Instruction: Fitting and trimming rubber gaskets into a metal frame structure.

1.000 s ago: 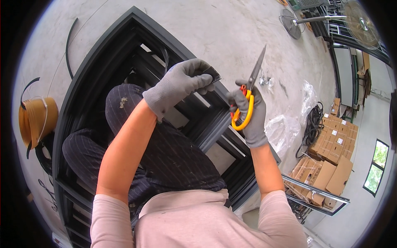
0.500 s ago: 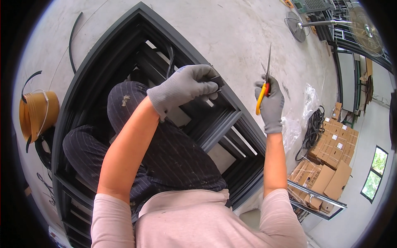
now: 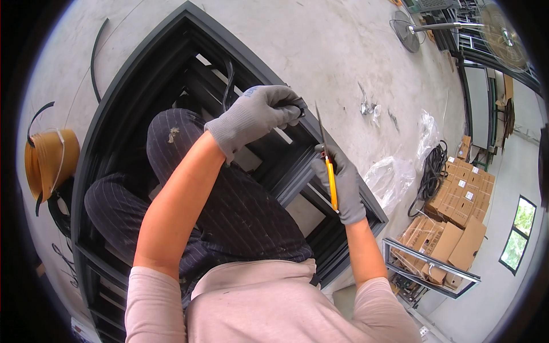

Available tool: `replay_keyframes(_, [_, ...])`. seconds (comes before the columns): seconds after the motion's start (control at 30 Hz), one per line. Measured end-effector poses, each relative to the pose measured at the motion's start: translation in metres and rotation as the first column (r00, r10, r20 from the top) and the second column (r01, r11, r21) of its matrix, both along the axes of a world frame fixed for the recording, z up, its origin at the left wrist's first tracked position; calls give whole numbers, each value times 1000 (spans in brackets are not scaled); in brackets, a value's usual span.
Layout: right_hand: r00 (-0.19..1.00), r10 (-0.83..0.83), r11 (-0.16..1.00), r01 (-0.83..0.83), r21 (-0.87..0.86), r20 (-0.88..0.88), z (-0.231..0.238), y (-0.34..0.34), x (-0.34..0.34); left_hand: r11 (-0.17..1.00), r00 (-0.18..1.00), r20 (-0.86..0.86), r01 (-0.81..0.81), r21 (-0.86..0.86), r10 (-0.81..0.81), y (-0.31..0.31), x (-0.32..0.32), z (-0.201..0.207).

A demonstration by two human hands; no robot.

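Note:
Gray-gloved, my left hand [image 3: 251, 117] is closed over the upper right bar of a large dark metal frame [image 3: 143, 57]. Pinched at its fingertips is a small black piece [image 3: 299, 106], mostly hidden by the fingers. My right hand [image 3: 347, 191], also gloved, grips a pair of scissors [image 3: 331, 182] with yellow and red handles. Their long, thin blades point up and stand a little right of the left fingertips, apart from the black piece. Dark, thin strips [image 3: 230, 83] hang inside the frame, beyond my left wrist. My legs are folded within the frame.
A tan rolled sheet [image 3: 66, 151] stands at the left, near a curved black strip [image 3: 95, 63] on the floor. To the right lie clear plastic [image 3: 392, 177], a coiled black cable [image 3: 432, 180] and cardboard boxes [image 3: 460, 188]. A standing fan [image 3: 497, 37] is at the far right.
My right hand has come left and nearer to me with the scissors, over the frame's edge. My left hand has barely moved and still pinches the black piece.

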State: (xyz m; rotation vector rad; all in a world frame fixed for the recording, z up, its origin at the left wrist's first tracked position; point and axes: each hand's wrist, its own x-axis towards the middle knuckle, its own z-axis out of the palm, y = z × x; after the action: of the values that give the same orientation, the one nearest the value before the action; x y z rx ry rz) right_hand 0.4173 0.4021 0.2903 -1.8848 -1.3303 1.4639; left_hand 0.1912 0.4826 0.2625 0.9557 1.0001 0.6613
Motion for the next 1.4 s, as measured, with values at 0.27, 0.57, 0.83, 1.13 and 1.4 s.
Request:
replay_keyframes(0.27, [931,213,923,-291,251,295,10,-3,-8,994,993,-87,-72,84,79,-1,6,-7])
replay_keyframes(0.57, [984,118,976,-139,165,134,11,0,-11,981,986,-33,-159,113,163,-1,7,-10])
replay_keyframes(0.83, [990,130,984,-135,113,53,5,2,-6,985,988,-33,-149,91,153,0,7,-7])
replay_keyframes(1.13, [994,98,994,-96,48,-41,-2,2,-10,981,985,17,-172,86,171,1,4,-8])
replay_keyframes(1.4, [983,-45,995,27,-98,-179,4,3,-21,993,991,71,-117,20,115,2,-1,1])
